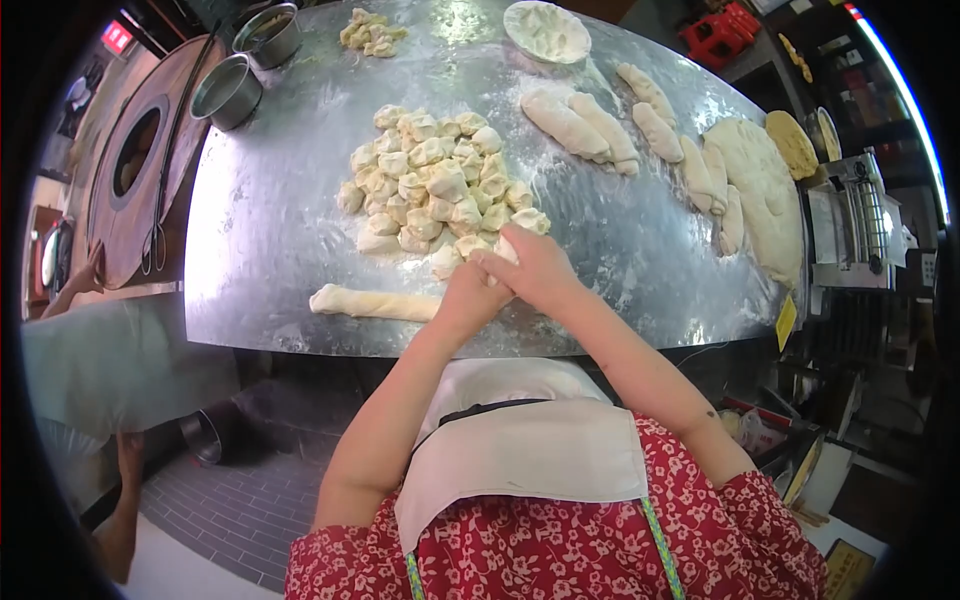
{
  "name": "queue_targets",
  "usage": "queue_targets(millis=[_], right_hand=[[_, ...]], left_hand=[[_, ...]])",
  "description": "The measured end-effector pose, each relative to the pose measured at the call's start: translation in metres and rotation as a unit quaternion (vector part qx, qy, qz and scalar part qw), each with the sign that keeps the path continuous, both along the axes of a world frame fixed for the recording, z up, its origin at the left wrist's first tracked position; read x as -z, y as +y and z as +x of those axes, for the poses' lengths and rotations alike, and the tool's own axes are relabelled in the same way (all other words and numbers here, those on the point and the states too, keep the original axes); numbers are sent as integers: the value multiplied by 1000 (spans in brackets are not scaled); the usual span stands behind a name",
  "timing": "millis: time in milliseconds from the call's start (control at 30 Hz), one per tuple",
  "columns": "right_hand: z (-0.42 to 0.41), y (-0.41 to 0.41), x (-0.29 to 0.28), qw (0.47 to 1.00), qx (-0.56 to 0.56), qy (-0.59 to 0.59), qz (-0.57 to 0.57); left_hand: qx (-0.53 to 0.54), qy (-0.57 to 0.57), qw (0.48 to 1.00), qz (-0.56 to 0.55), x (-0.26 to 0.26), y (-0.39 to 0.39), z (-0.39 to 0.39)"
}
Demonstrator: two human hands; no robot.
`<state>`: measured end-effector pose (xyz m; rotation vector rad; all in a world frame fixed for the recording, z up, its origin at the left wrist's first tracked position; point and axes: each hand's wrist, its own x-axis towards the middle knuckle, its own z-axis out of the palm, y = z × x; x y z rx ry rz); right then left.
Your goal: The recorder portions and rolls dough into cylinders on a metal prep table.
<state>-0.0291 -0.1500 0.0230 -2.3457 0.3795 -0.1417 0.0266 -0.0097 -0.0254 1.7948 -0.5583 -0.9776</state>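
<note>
My left hand [474, 291] and my right hand [538, 268] meet near the front of the metal table [277, 187]. Between them they grip a piece of pale dough [506, 249], mostly covered by my fingers. Just beyond lies a heap of small dough lumps [427, 176], some touching each other, its nearest pieces right by my knuckles. To the left, a floured dough rope [375, 303] lies along the table's front edge, its right end reaching behind my left wrist.
Several thick dough rolls [566, 124] and a large dough slab [757, 187] lie to the right. A plate of flour [547, 31] and yellowish dough scraps [371, 34] sit at the back. Two metal pots [227, 91] stand at the far left corner. Another person's hand [90, 271] shows at left.
</note>
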Motion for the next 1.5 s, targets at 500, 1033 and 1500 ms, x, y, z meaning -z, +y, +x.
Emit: queue_targets(millis=[500, 1033, 1500], right_hand=[[44, -35, 0, 979, -42, 74, -186], [-14, 9, 4, 998, 26, 53, -1], [-10, -48, 34, 956, 34, 163, -242]], left_hand=[[-73, -176, 979, 72, -24, 3, 6], [43, -32, 998, 28, -11, -1, 1], [-7, -242, 970, 27, -33, -6, -24]])
